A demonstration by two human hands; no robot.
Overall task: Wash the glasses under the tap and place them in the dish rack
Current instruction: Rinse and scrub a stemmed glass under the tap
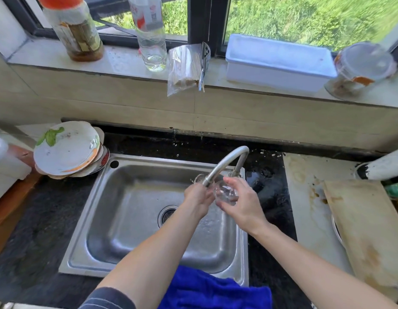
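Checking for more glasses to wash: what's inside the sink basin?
Only the drain shows on the bare steel floor of the sink. The right hand holds a glass above it. The left forearm hides part of the floor; the blue cloth covers the front rim.

stacked plates (66,148), blue cloth (213,288), white box (280,61)

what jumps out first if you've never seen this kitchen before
Mid-frame over the steel sink, the right hand grips a clear glass under the curved tap, with the left hand close against it. Next come the tilted stack of plates left of the sink and the bright blue cloth at its front rim.
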